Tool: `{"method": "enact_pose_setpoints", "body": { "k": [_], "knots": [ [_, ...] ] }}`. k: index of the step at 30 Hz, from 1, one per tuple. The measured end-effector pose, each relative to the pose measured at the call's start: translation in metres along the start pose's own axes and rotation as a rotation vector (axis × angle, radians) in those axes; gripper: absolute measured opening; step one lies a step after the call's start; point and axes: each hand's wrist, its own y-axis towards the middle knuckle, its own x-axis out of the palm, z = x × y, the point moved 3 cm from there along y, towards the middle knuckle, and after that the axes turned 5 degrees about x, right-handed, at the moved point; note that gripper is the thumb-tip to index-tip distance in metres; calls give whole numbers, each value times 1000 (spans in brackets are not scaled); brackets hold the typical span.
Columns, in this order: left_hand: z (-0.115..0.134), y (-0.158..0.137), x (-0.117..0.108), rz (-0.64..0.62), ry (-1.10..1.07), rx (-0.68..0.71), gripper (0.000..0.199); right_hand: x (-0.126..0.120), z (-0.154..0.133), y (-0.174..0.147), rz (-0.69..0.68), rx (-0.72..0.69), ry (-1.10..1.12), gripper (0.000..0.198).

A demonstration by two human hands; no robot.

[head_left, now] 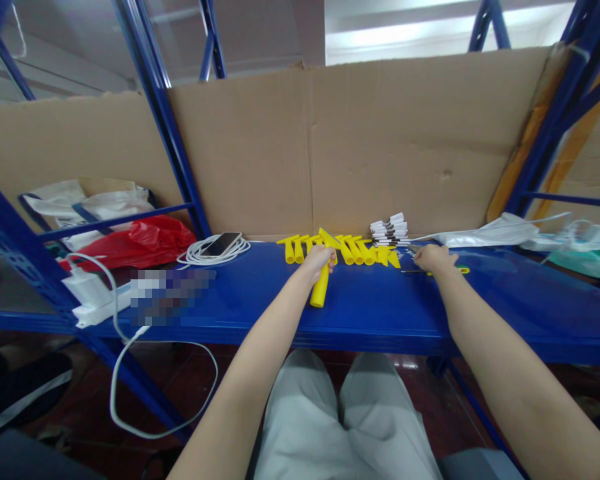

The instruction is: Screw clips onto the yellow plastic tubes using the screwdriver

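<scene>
Stretching sideways is one glossy blue metal shelf [260, 297]. The person's left hand [322, 259] wraps its fingers around one yellow, T-shaped tubular tool [319, 293], head beyond them toward twelve o'clock, tube toward six. From that hand, at least six similar yellow pieces [347, 253] line up between ten and three o'clock; one stack of white folded strips [391, 231] sits at two. At three, the right hand [435, 259] overlaps one slim yellow-green-handled tool [464, 270]; whether those fingers pinch anything cannot be told.

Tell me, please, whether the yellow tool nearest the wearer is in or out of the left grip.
In: the left grip is closed around the yellow tool, whose head and handle end show on either side.
</scene>
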Motion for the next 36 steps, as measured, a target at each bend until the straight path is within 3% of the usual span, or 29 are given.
{"method": "enact_pose_setpoints", "body": {
  "k": [4,9,15,23,28,32,36],
  "knots": [
    [0,0,0,2,-1,5,22,-12,-10,-14,-115,48,-51,23],
    [-1,2,1,-14,-13,12,21,-17,-21,-23,-125,-30,-63,30],
    [-2,1,2,-35,-24,18,20,-15,-25,-26,-155,-11,-82,44],
    [-1,-2,6,-110,9,-29,20,-1,-21,-14,-133,-10,-88,48],
    [-1,-2,7,-141,30,-38,20,-11,-27,-25,-121,-52,-93,46],
    [-1,-3,8,-180,42,-54,20,-22,-44,-30,-62,-138,35,33],
    [-1,-7,9,-222,42,-65,20,-23,-75,-36,-21,-422,333,20]
  ]
}}
